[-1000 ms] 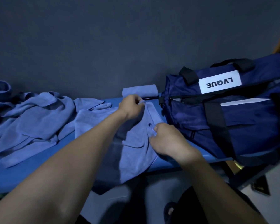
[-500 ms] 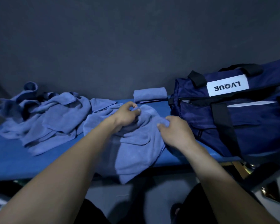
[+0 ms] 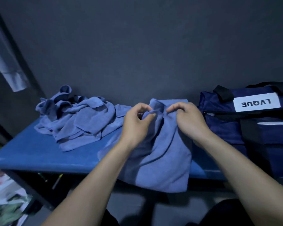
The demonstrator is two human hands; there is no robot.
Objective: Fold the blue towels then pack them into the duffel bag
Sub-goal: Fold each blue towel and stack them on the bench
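Note:
A blue towel [image 3: 163, 160] hangs from both my hands in front of me, its lower end drooping past the front edge of the blue table [image 3: 36, 152]. My left hand [image 3: 136, 123] pinches its top edge between thumb and fingers. My right hand [image 3: 189, 119] pinches the same edge a little to the right. Behind the hands a folded blue towel [image 3: 175, 103] lies at the table's back. A heap of crumpled blue towels [image 3: 77, 121] covers the left of the table. The navy duffel bag [image 3: 252, 128] with a white label stands at the right.
A dark wall rises directly behind the table. A dark post [image 3: 11, 66] with a pale cloth [image 3: 8, 67] hanging on it stands at the far left. Bags and clutter [image 3: 5, 201] lie on the floor at the lower left.
Both hands have lifted the towel's top edge off the table and come closer together. The view has shifted left, so the bag now sits at the right edge.

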